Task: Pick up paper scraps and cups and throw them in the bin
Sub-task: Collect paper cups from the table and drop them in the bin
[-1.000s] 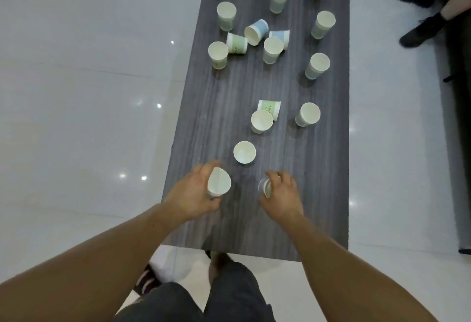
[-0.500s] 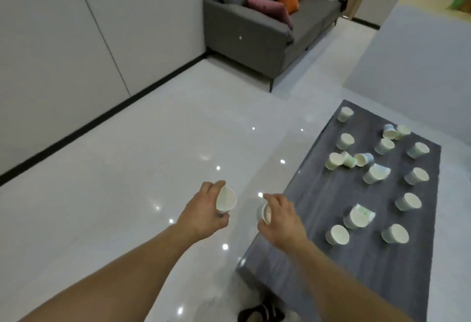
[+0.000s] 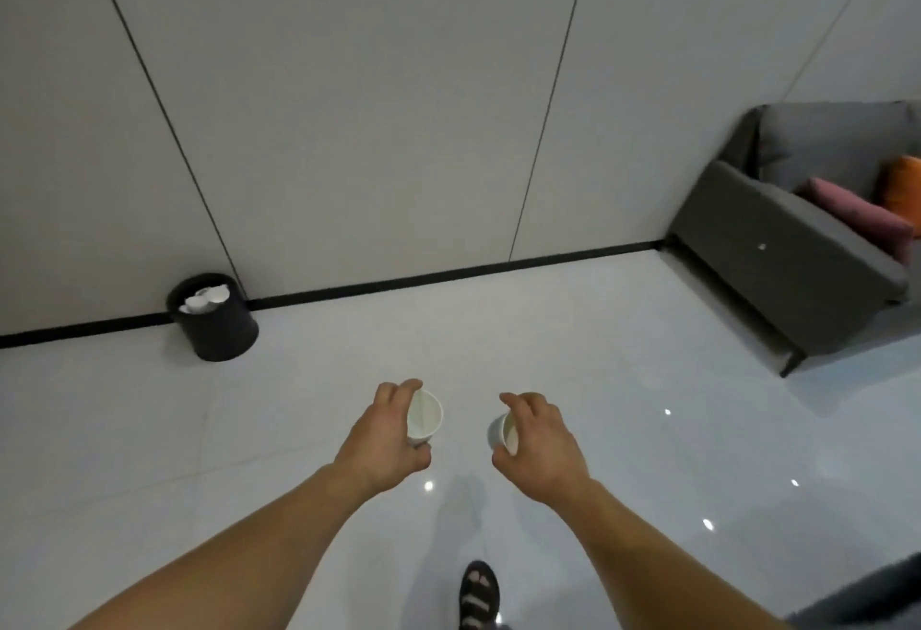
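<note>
The left hand [image 3: 383, 435] wraps one paper cup [image 3: 424, 417] and the right hand [image 3: 540, 440] a second cup [image 3: 501, 431], both near-centre above the floor [image 3: 648, 380] — light, thin-walled, likely crushable, best held gently round the sides — the bin [image 3: 219, 330] stands far left.

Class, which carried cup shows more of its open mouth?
The paper cup in the left hand; the right hand partly hides the other cup.

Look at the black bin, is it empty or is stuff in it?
Not empty. White pieces, likely cups or paper, show near the rim of the black bin. How deep they go, cannot tell.
</note>
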`<state>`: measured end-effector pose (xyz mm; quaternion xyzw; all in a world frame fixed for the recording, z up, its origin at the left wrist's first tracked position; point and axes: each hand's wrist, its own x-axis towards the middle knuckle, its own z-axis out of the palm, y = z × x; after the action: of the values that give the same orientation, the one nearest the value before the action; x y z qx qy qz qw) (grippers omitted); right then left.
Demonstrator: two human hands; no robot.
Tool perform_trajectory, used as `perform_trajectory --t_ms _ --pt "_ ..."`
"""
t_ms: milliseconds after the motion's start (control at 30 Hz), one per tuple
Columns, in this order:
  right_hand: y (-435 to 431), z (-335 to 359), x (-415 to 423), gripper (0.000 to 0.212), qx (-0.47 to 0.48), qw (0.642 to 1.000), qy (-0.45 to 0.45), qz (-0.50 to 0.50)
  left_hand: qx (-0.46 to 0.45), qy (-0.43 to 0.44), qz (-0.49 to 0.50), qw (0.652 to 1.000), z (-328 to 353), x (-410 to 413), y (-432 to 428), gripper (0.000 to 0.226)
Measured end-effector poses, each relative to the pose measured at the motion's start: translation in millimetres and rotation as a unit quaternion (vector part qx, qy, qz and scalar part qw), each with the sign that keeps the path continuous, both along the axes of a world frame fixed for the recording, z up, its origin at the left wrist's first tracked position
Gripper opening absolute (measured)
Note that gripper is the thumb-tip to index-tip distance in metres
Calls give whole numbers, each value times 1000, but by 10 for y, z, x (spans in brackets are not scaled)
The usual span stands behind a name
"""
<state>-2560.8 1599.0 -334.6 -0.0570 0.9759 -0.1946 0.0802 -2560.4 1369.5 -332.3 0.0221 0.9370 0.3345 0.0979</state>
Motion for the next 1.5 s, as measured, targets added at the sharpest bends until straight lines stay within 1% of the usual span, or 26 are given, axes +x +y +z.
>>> perform_trajectory --t_ms 233,433,533,667,800,1033,1200,1400,1500 --pt "-761 17 -1363 70 -25 992 7 121 -3 13 149 989 107 -875 -732 79" --pt "-1415 110 -2432 70 -23 976 13 217 -7 22 275 961 116 -1414 -1276 78" --pt "-1928 76 -2769 70 -24 964 9 263 -6 26 312 950 58 -1578 -1610 78" --pt "-2754 -31 -3231 71 -22 950 7 311 9 35 362 932 -80 -1946 -2258 80" --pt "-3583 -133 -3702 71 -18 945 -3 328 23 45 382 923 -187 -2360 -3053 88" --pt "-4798 -207 -4451 71 -13 948 -19 318 8 27 376 926 -160 -3038 -4385 82" --pt "-5452 -404 -5026 72 -17 947 -40 318 5 12 372 928 -286 -3653 -5067 82" --pt "-6322 -947 -6002 73 -23 943 -72 325 8 -2 389 921 -755 -4632 -5791 82" --pt "-6789 -1344 -6515 73 -15 938 -112 329 17 -29 402 915 -1111 -5144 -6181 84"
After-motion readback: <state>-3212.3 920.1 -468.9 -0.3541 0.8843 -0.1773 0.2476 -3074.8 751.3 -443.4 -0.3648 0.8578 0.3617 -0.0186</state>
